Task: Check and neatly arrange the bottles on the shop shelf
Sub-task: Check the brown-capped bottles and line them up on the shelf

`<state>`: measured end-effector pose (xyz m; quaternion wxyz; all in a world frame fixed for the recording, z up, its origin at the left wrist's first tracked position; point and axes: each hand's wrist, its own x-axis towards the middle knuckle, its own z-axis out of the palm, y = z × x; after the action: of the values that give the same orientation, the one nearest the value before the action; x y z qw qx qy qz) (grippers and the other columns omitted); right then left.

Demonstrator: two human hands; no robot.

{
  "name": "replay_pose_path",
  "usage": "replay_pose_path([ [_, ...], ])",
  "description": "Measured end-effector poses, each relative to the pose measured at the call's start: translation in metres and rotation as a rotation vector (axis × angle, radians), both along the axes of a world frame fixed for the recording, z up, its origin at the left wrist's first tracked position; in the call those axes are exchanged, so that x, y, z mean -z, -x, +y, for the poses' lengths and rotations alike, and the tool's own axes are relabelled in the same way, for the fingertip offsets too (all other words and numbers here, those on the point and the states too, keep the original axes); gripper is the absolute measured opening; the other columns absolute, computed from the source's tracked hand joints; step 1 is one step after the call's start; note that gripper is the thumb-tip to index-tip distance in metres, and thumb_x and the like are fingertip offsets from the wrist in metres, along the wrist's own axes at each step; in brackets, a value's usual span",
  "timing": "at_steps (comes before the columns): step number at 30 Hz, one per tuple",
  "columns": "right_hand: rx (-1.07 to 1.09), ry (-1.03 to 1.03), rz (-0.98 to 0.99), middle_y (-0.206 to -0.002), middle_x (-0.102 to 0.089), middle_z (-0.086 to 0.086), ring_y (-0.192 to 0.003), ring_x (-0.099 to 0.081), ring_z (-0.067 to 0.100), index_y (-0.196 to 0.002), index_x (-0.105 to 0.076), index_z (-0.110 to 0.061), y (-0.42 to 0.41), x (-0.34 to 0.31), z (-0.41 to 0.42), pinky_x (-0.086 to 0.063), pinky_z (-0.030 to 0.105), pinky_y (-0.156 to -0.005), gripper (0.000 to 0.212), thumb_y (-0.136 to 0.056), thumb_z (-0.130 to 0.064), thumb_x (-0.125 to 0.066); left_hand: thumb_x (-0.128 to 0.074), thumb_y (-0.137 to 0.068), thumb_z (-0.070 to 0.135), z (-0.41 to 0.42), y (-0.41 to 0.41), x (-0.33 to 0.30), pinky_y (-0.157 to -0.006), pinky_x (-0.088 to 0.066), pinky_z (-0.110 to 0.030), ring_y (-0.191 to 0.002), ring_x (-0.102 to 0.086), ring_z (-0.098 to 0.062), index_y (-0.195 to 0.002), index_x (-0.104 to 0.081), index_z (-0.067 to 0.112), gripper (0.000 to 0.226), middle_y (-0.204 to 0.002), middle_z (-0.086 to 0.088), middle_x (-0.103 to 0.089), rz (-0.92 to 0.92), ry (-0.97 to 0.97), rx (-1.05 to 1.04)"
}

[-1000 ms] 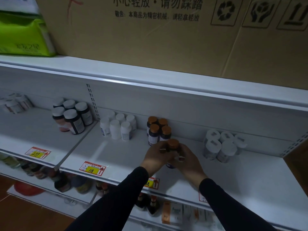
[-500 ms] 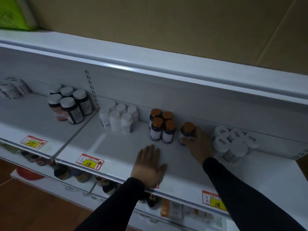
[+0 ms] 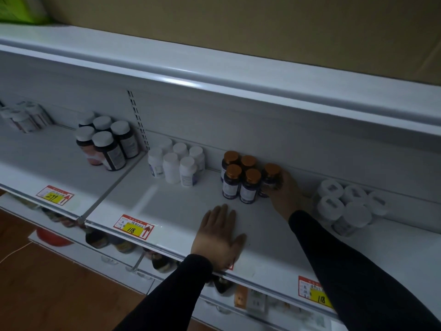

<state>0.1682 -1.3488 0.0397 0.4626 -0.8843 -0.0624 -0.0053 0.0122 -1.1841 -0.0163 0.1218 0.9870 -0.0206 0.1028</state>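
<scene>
We have one view only, a wide-angle camera worn on the head, so there is no second view to share any part of the scene. It looks forward and down at a white shop shelf (image 3: 181,206), which runs tilted from the upper left of the frame to the lower right. We stand close: both forearms enter from the bottom edge, and the left hand (image 3: 218,237) lies just below the centre. A cardboard box (image 3: 238,25) fills the top.

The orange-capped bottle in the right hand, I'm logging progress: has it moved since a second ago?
Yes: the bottle went back and right, joining the orange-capped group.
</scene>
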Motion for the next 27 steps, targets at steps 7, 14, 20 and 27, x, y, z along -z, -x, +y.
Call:
replay_pose_path([
  [7, 0.02, -0.069, 0.015, -0.111, -0.071, 0.002, -0.101, -0.067, 0.022, -0.112, -0.06, -0.027, -0.019, 0.052, -0.014, -0.056, 0.05, -0.084, 0.054, -0.063, -0.048, -0.069, -0.043, -0.092, 0.056, -0.001, 0.0, 0.001, -0.11, -0.037, -0.05, -0.129, -0.051, -0.037, -0.135, -0.058, 0.008, 0.066, -0.141, -0.019, -0.053, -0.018, -0.007, -0.011],
  [14, 0.059, -0.039, 0.046, -0.102, -0.07, 0.01, -0.094, -0.066, 0.026, -0.099, -0.06, -0.02, 0.009, 0.013, 0.003, -0.053, 0.039, -0.083, 0.023, -0.083, -0.007, -0.07, -0.043, -0.092, 0.055, -0.001, 0.001, 0.002, -0.111, -0.034, -0.049, -0.129, -0.052, -0.037, -0.134, -0.059, 0.008, 0.065, -0.141, -0.019, -0.054, -0.038, -0.025, -0.012],
  [20, 0.052, 0.032, 0.05, -0.11, -0.07, 0.013, -0.103, -0.064, 0.028, -0.113, -0.066, -0.005, 0.007, 0.013, 0.003, -0.037, 0.019, -0.077, 0.026, -0.088, -0.005, -0.063, -0.042, -0.092, 0.056, -0.001, 0.001, 0.0, -0.11, -0.034, -0.049, -0.129, -0.052, -0.036, -0.135, -0.058, 0.008, 0.066, -0.141, -0.019, -0.054, -0.022, -0.025, -0.008],
  [27, 0.006, 0.088, 0.06, -0.124, -0.065, 0.013, -0.113, -0.062, 0.029, -0.127, -0.059, -0.004, 0.019, -0.002, -0.001, -0.04, 0.023, -0.083, 0.034, -0.094, -0.01, -0.059, -0.042, -0.091, 0.055, 0.0, 0.001, -0.003, -0.109, -0.036, -0.05, -0.126, -0.054, -0.038, -0.132, -0.06, 0.007, 0.065, -0.139, -0.02, -0.055, 0.039, -0.002, 0.011],
])
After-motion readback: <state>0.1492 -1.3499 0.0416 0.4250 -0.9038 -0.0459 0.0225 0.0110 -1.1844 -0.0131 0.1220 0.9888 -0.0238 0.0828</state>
